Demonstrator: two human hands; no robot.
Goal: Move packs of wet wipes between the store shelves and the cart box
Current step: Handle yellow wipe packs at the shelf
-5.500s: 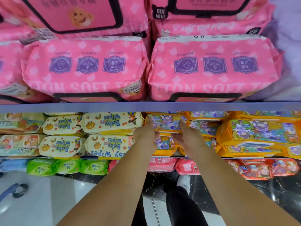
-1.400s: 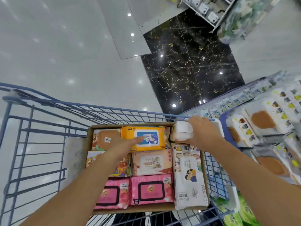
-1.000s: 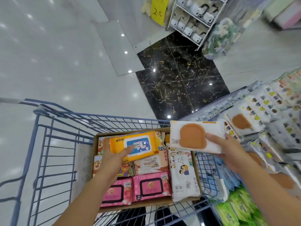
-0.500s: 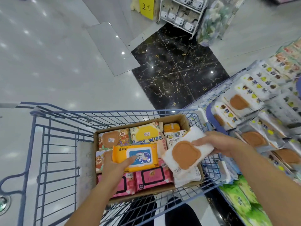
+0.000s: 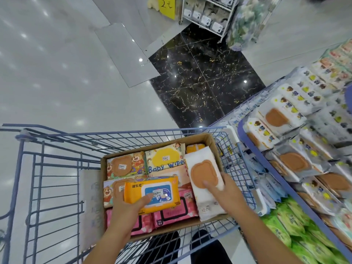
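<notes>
Over the brown cardboard box (image 5: 209,138) in the blue wire cart (image 5: 57,168), both of the person's hands hold packs.

Left hand (image 5: 127,208): grips a flat orange wet-wipe pack with a blue flip lid (image 5: 169,184). The thumb is pressed on the lid and the fingers are curled under the pack's left end. Long axis runs across the box, left to right. Lid face up, print upright toward the person. The pack sits above the middle row, over the pink packs with black-framed lids (image 5: 177,211).

Right hand (image 5: 227,195): clamps a white wet-wipe pack with a rounded orange-brown lid (image 5: 202,162). The thumb is on the lid and the fingers are wrapped round the near right edge. Long axis points away from the person, far end leaning slightly left. Lid face up. It lies along the right-hand column of the box, above a white printed pack (image 5: 209,206); cannot tell whether the two touch.

Also in the box: a bear-print pack with brown lid (image 5: 123,164) and a cream "Baby Wipes" pack with yellow lid (image 5: 163,159), side by side in the far row.

Right of the cart: a blue-edged store shelf (image 5: 266,162) holding white packs with brown lids (image 5: 291,162); green packs (image 5: 285,225) sit lower down.
</notes>
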